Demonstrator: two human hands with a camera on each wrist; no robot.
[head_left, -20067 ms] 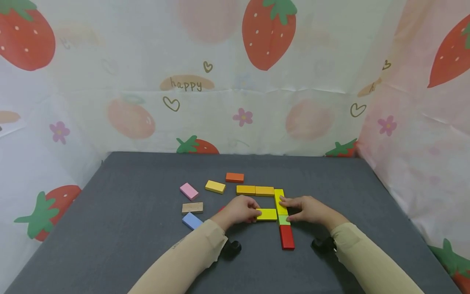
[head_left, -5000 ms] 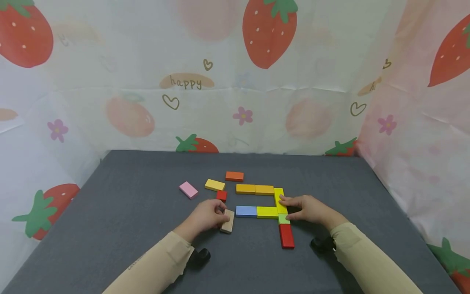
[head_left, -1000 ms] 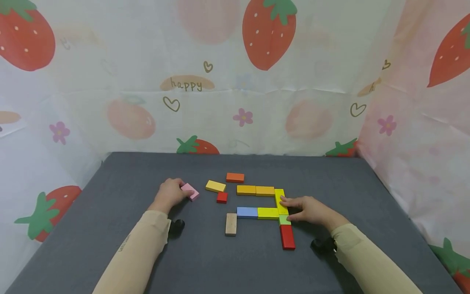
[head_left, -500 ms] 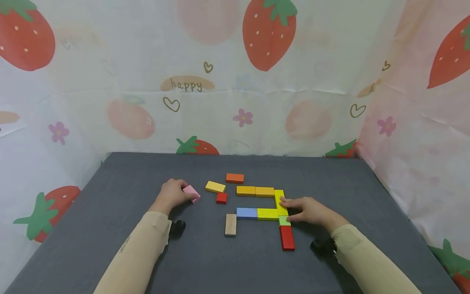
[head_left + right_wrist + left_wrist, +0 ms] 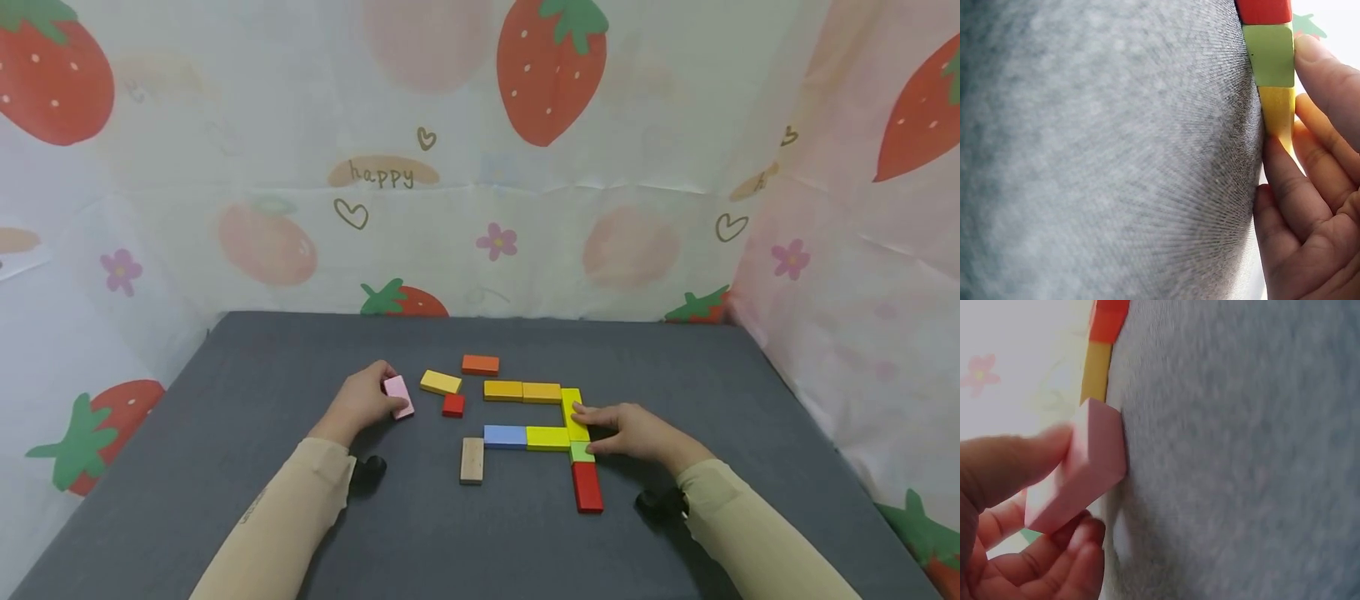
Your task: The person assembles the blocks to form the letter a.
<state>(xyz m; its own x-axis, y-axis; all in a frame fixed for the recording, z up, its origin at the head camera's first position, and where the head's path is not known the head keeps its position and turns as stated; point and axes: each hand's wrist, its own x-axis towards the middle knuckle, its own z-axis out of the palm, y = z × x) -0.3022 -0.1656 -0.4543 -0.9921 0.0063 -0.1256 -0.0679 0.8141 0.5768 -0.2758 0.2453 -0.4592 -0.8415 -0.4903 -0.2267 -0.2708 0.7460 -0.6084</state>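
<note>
In the head view my left hand (image 5: 362, 402) pinches a pink block (image 5: 399, 397) between thumb and fingers, left of the other blocks. The left wrist view shows that pink block (image 5: 1088, 462) tilted, its lower edge at the cloth. My right hand (image 5: 637, 432) rests on the block figure, fingers on an upright yellow block (image 5: 573, 410) and thumb at a small green block (image 5: 581, 452). Below the green one lies a red block (image 5: 587, 487). A second yellow block (image 5: 547, 438) and a blue block (image 5: 505, 437) run leftward in a row, with a bare wooden block (image 5: 472, 461) at its left end.
Two amber blocks (image 5: 522, 391) form the figure's upper row. Loose nearby are an orange block (image 5: 480, 364), a pale yellow block (image 5: 440, 382) and a small red block (image 5: 453, 406). Grey cloth (image 5: 300, 358) covers the table; a strawberry-print curtain (image 5: 480, 167) stands behind.
Since the earliest frame, the blue and wooden blocks have joined the lower row. During the last second, my left hand turned the pink block more upright and shifted it slightly right. My right hand stays put.
</note>
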